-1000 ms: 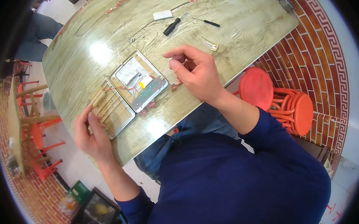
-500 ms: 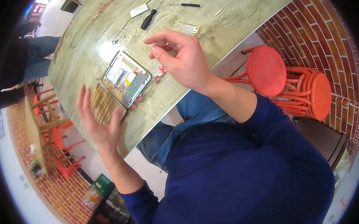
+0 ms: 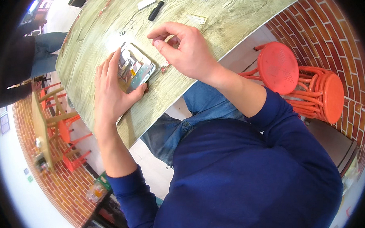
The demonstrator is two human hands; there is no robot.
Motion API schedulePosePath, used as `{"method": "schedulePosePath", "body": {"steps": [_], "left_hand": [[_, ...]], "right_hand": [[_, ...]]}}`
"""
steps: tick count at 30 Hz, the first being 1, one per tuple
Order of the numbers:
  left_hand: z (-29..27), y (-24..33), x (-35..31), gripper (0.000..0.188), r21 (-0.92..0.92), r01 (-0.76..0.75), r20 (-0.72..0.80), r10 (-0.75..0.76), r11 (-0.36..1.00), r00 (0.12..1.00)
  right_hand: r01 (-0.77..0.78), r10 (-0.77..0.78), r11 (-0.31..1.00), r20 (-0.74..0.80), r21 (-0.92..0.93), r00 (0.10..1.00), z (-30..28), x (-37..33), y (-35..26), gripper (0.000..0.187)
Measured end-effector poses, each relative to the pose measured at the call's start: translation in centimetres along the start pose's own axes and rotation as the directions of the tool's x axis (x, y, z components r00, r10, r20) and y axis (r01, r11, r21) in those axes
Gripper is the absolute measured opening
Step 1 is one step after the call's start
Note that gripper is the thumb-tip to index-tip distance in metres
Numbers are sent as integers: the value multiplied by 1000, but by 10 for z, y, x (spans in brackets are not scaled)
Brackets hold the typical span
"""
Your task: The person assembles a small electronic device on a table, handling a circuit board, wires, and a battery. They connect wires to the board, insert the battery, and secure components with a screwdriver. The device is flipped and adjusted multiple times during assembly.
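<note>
On the wood-grain table, left hand lies flat with fingers spread, pressing on the opened phone to steady it, not gripping. Right hand hovers just beside the phone, thumb and forefinger pinched; whether a tiny part sits between them cannot be told. Looks like mid-disassembly, small-part handling. Next move likely needs precise fingertip placement into the phone. Black screwdriver and white card lie well apart; red stools stand beside the table.
</note>
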State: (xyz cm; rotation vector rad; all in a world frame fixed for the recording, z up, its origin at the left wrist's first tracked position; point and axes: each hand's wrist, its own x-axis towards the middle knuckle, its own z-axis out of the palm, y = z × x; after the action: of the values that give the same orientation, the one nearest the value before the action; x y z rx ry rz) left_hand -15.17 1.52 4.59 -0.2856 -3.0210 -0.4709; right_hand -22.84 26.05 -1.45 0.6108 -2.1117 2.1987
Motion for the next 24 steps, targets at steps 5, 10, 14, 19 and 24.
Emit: {"method": "schedulePosePath", "body": {"steps": [5,10,14,19,24], "left_hand": [[-3,-10,1,107,-84,-18,-28,15,996,999],[-3,-14,-2,104,-148,-16,-43,10,989,999],[1,-18,-3,103,-201,0,-47,-10,980,999],[5,-28,-5,103,-293,10,-51,-26,956,998],[3,-40,-3,101,-357,7,-25,-17,934,1000]], "right_hand": [[-87,88,996,89,-19,992,-2,-1,-10,18],[-83,94,995,237,-58,967,-3,-1,-13,19],[-20,21,1000,275,-4,961,-3,-2,-11,21],[-12,-4,998,257,59,966,1,-1,-8,23],[-77,42,989,258,129,965,6,1,-5,22]]}}
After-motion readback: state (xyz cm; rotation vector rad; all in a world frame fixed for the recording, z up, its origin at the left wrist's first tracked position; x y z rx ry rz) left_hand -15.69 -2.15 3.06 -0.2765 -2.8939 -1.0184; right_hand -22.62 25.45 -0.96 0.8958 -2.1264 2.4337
